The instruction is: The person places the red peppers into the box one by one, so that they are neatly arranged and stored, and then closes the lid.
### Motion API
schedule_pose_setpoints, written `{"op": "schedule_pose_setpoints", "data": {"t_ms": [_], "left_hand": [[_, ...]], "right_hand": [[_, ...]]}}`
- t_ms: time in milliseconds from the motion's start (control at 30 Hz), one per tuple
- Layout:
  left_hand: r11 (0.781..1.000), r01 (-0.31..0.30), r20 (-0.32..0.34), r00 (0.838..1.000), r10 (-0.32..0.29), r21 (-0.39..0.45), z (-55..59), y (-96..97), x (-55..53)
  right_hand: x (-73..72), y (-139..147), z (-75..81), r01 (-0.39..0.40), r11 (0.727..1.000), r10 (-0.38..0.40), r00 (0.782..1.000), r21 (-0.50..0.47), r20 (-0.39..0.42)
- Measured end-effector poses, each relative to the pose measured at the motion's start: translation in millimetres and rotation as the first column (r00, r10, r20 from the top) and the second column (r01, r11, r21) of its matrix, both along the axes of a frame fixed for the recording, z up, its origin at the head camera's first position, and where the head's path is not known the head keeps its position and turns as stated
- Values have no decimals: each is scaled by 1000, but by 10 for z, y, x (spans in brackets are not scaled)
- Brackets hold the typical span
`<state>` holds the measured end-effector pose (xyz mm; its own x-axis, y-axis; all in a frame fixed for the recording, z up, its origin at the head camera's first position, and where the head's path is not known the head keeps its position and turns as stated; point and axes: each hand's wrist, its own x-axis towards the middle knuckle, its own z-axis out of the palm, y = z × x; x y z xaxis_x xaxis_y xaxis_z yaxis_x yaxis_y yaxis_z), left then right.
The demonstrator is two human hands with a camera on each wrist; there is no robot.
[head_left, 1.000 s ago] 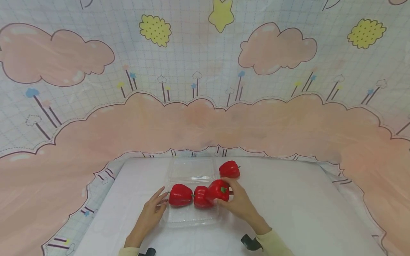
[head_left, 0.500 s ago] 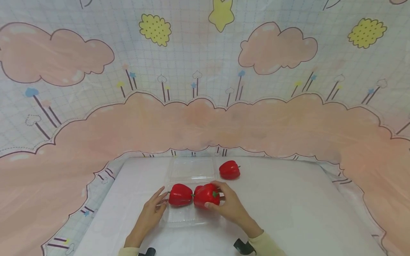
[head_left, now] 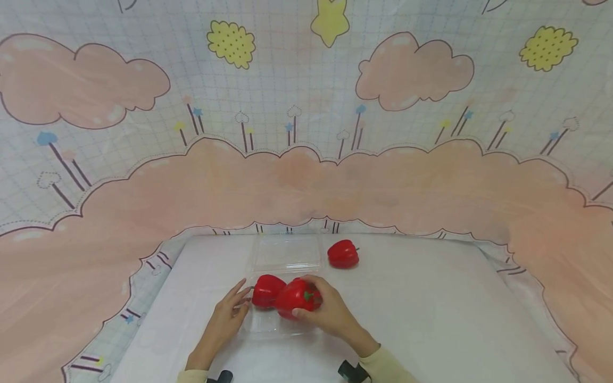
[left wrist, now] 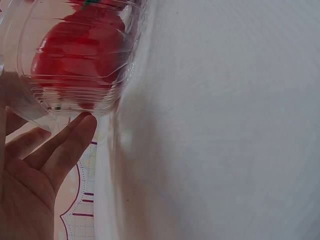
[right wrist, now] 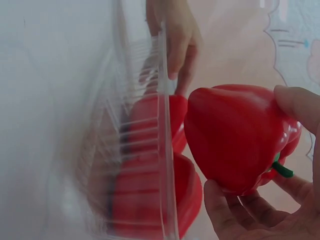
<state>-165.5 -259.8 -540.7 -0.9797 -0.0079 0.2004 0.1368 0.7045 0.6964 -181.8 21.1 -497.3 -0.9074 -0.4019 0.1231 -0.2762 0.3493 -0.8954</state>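
Observation:
My right hand (head_left: 332,313) grips a red bell pepper (right wrist: 235,137) with a green stem, thumb on one side and fingers on the other. In the right wrist view this pepper is held at the open top of a clear plastic clamshell box (right wrist: 167,150). Inside the box lie two more red peppers; one pepper (head_left: 265,291) shows at the left in the head view, while the held one hides the other. My left hand (head_left: 229,315) is at the box's left side, with extended fingertips (left wrist: 89,122) right at its ribbed wall and nothing gripped.
The box's clear lid (head_left: 287,254) lies folded back behind it. Another red pepper (head_left: 342,254) rests on the white table (head_left: 431,303) right of the lid. A patterned cloth (head_left: 306,186) hangs behind the table.
My right hand has carried its pepper leftward and slightly nearer to me, from the box's right end to over the middle. The left hand stays in place.

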Motion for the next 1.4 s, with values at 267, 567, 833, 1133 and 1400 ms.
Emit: {"op": "schedule_pose_setpoints", "data": {"t_ms": [267, 567, 833, 1133, 1400], "left_hand": [[1000, 11, 2, 1000, -11, 16, 12, -3, 12], [999, 23, 1, 1000, -23, 28, 14, -3, 15], [999, 27, 3, 1000, -27, 31, 0, -6, 4], [999, 25, 3, 1000, -25, 24, 8, -6, 9], [1000, 20, 7, 1000, -20, 24, 12, -8, 18]], "right_hand": [[14, -89, -82, -25, 999, 26, 999, -35, 42], [41, -169, -110, -43, 998, 45, 998, -42, 45], [73, -216, -128, -66, 996, 68, 997, -63, 37], [116, -278, -177, -59, 998, 60, 998, -28, 30], [117, -317, -173, -45, 999, 45, 999, 14, 15]]}}
